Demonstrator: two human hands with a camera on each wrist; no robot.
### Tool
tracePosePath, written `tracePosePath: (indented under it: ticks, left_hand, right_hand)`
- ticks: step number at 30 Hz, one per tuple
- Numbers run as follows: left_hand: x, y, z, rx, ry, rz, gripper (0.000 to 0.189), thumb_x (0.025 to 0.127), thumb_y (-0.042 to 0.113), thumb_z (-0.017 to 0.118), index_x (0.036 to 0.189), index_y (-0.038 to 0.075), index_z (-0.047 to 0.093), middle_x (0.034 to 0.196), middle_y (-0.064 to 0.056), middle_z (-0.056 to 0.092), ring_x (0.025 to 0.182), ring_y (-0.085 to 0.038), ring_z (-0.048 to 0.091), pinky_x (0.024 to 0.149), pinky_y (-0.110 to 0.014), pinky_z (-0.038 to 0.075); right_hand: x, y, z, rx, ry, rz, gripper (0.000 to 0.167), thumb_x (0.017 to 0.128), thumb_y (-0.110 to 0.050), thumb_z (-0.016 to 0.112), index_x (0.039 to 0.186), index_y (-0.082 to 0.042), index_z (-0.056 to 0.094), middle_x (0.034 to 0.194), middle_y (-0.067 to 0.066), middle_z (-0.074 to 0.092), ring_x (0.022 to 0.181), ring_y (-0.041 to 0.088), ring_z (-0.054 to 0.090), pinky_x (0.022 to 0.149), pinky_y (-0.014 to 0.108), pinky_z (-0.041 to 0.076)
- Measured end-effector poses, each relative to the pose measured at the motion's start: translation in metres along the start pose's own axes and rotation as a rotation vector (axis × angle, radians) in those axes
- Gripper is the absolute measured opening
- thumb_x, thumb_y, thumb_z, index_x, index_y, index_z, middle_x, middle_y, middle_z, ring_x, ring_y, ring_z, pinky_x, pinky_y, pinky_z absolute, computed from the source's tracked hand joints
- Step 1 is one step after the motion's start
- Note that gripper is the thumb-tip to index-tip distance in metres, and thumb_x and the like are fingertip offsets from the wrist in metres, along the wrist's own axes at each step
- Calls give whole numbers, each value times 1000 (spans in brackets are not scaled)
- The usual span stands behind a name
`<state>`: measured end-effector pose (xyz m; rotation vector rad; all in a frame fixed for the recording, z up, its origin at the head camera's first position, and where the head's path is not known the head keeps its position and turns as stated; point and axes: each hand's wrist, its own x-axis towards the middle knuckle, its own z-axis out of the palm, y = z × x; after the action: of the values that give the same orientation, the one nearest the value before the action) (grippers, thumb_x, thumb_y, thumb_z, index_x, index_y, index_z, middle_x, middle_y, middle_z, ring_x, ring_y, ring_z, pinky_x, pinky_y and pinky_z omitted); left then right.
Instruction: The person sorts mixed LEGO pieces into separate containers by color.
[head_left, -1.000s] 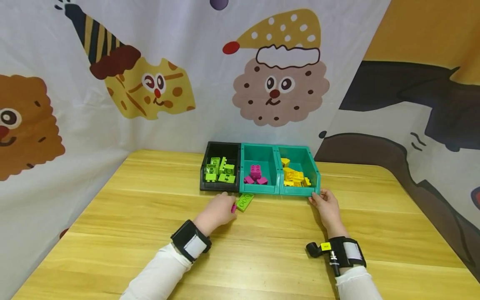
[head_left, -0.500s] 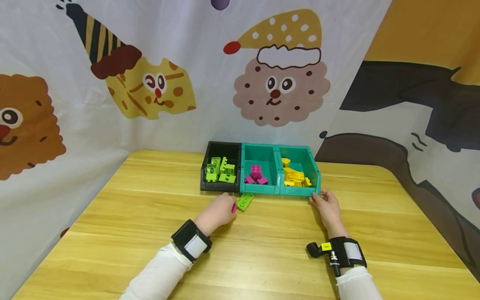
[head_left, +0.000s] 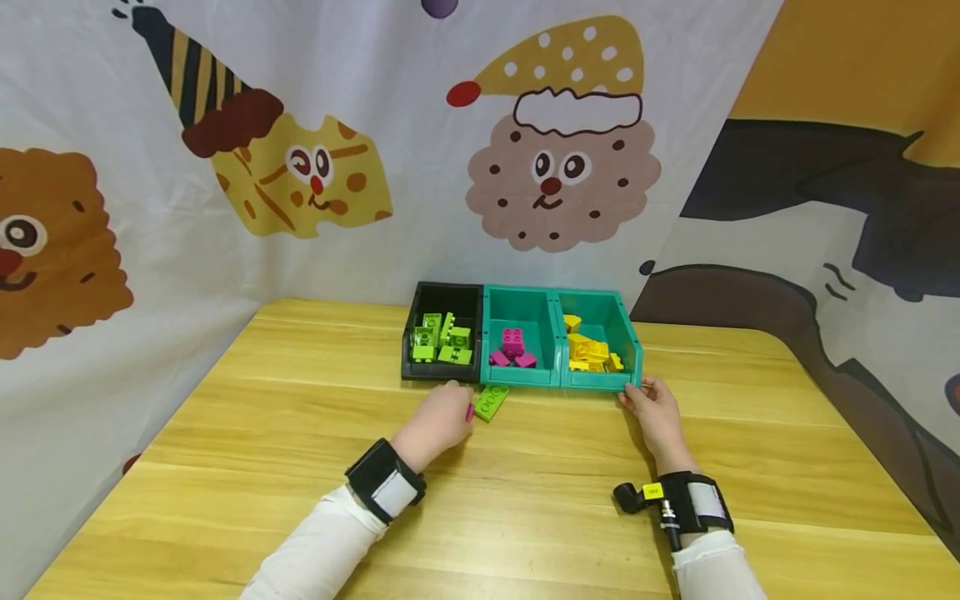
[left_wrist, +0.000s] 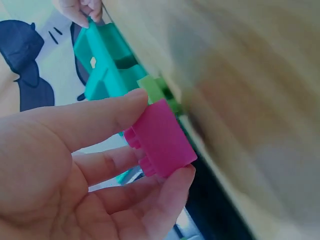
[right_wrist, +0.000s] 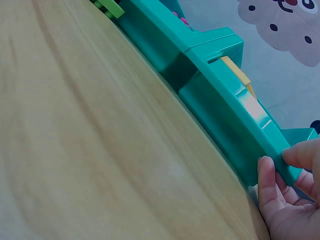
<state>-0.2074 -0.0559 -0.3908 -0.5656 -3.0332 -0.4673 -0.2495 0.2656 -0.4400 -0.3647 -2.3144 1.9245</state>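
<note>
My left hand [head_left: 437, 423] pinches a pink toy building brick [left_wrist: 162, 140] between thumb and fingertips, just in front of the black bin. In the left wrist view its studs face the palm; in the head view only a thin pink strip shows. Right beside it, a flat green studded brick [head_left: 491, 402] lies on the table before the bins. At the far right, my right hand [head_left: 656, 417] grips the front corner of the right teal bin [right_wrist: 225, 125], thumb on the rim and fingers below. Yellow bricks [head_left: 588, 350] lie in that bin.
A black bin [head_left: 441, 377] with several green bricks joins the left side of the middle teal bin [head_left: 521, 379], which holds several pink bricks. All three bins stand in a row on the wooden table [head_left: 525, 500]. Behind them hangs a printed cloth [head_left: 420, 208].
My left hand has shifted very slightly, and a thinner strip of the pink brick shows beside its fingers. My right hand stays on the bin corner.
</note>
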Motion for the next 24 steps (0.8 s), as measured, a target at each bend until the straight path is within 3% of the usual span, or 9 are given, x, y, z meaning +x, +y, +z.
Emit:
tracePosePath:
  ticks: [8, 14, 19, 24]
  left_hand:
    - [16, 18, -16, 16, 108, 40, 7, 84, 7, 68, 85, 4, 61, 79, -8, 55, 70, -20, 53, 61, -32, 48]
    - [40, 28, -21, 100, 189, 94, 20, 90, 11, 64, 108, 3, 63, 98, -14, 58, 83, -23, 57, 69, -32, 55]
    - [65, 32, -16, 145, 216, 152, 25, 91, 11, 62, 116, 5, 60, 105, -14, 57, 92, -23, 57, 77, -29, 55]
    - [82, 40, -9, 176, 181, 146, 19, 94, 11, 57, 113, 7, 60, 107, -12, 57, 94, -22, 57, 80, -29, 54]
  right_hand:
    - [2, -1, 0, 13, 7, -8, 33, 98, -11, 48, 124, 6, 39, 96, 2, 49, 77, -5, 55, 72, 9, 48]
    - [1, 3, -1, -3, 0, -4, 33, 98, -13, 49, 124, 6, 39, 98, 4, 49, 77, -4, 55, 72, 9, 48]
    - [1, 3, -2, -12, 1, 6, 33, 98, -14, 48, 124, 5, 39, 102, 5, 49, 78, -4, 54, 73, 9, 48]
    - [1, 2, -1, -10, 2, 2, 33, 98, -13, 48, 124, 5, 39, 100, 4, 49, 77, -4, 55, 73, 9, 47]
